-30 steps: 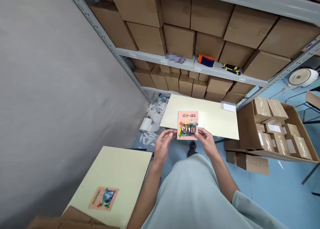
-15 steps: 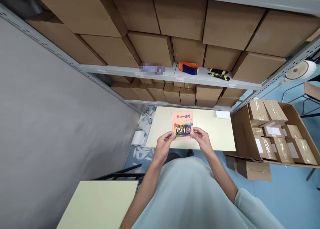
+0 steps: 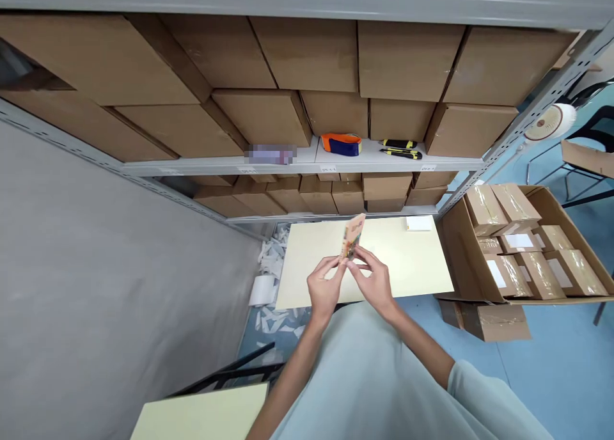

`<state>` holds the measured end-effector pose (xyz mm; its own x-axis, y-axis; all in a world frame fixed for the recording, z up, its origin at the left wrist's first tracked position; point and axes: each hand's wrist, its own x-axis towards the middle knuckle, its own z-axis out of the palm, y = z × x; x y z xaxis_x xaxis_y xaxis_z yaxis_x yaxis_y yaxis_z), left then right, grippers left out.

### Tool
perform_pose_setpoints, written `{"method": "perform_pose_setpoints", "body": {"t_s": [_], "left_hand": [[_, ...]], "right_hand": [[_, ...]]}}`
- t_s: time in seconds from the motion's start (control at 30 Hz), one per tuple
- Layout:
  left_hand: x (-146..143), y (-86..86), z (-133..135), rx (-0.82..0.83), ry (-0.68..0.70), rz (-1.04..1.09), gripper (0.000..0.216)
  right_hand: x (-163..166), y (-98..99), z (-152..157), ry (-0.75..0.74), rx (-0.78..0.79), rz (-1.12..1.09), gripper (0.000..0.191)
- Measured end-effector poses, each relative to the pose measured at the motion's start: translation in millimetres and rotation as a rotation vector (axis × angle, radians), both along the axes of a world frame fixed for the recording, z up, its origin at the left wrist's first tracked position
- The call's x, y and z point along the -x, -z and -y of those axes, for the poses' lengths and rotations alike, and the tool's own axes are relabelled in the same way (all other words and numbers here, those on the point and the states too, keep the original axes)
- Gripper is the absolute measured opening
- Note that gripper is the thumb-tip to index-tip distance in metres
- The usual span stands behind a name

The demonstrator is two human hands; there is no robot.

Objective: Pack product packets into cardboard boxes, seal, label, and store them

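Above the cream tabletop [image 3: 311, 248] I hold a small pink printed booklet [image 3: 354, 232], with a coloured picture on its cover. It stands tilted and is turned nearly edge-on to me. My left hand [image 3: 326, 286] pinches its lower left edge between thumb and fingers. On the other side, my right hand [image 3: 373, 283] grips the lower corner, its thumb almost meeting the left one. Whether the booklet is folded or only turned, I cannot tell.
A white box [image 3: 419, 223] lies at the table's far right. Behind, a metal shelf [image 3: 288, 165] carries brown cartons [image 3: 410, 62], an orange-blue strap [image 3: 341, 144] and yellow-black box cutters [image 3: 401, 148]. To the right stands a large carton [image 3: 458, 261] of small boxes; paper scraps [image 3: 272, 254] lie left.
The booklet has turned from facing me flat to nearly edge-on. My hands have come closer together at its lower end. The camera view has shifted.
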<state>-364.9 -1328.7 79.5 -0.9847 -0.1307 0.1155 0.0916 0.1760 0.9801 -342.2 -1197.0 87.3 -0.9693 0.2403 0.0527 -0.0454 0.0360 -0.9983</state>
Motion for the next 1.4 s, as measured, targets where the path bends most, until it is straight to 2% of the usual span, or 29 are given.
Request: {"method": "perform_pose_setpoints", "body": {"t_s": [0.13, 0.23, 0.3, 0.33, 0.43, 0.47, 0.7, 0.77, 0.87, 0.93, 1.1, 1.27, 1.4], "left_hand": [[-11, -2.0, -6, 0.152, 0.107, -0.176, 0.019], [-3, -9.2, 6, 0.192, 0.071, -0.199, 0.035], [8, -14.4, 18, 0.122, 0.021, -0.108, 0.046], [14, -16.3, 24, 0.061, 0.054, -0.028, 0.046], [24, -18.8, 35, -0.111, 0.274, 0.194, 0.040], [25, -18.9, 35, -0.141, 0.307, 0.229, 0.040], [13, -17.1, 26, -0.149, 0.227, 0.194, 0.041], [13, -15.9, 26, -0.122, 0.191, 0.169, 0.040], [15, -14.5, 26, -0.050, 0.096, 0.122, 0.038], [14, -14.7, 25, 0.005, 0.038, 0.075, 0.036], [-1, -16.2, 10, 0.100, 0.035, -0.078, 0.026], [-25, -11.6, -7, 0.174, 0.086, -0.201, 0.022], [-29, -7.5, -7, 0.257, 0.174, -0.281, 0.024]], "right_hand": [[2, 1.1, 3, 0.053, 0.046, 0.034, 0.043], [3, -1.9, -13, 0.074, 0.097, 0.039, 0.046], [2, -5.2, -24, 0.023, 0.158, 0.064, 0.050], [2, -6.3, -29, -0.012, 0.187, 0.083, 0.052], [1, -5.7, -34, -0.055, 0.238, 0.117, 0.058], [1, -4.0, -33, -0.049, 0.244, 0.118, 0.059], [12, 9.8, -29, -0.033, 0.277, 0.146, 0.064], [12, 7.8, -33, 0.021, 0.188, 0.133, 0.061], [5, -0.6, -37, 0.168, -0.044, 0.062, 0.047], [-3, -6.7, -34, 0.168, -0.118, 0.030, 0.041], [-19, -11.8, -11, -0.021, -0.035, 0.037, 0.042], [-20, -10.5, 4, -0.006, -0.027, 0.051, 0.045], [-12, -5.1, -6, 0.003, 0.102, 0.061, 0.042]]}}
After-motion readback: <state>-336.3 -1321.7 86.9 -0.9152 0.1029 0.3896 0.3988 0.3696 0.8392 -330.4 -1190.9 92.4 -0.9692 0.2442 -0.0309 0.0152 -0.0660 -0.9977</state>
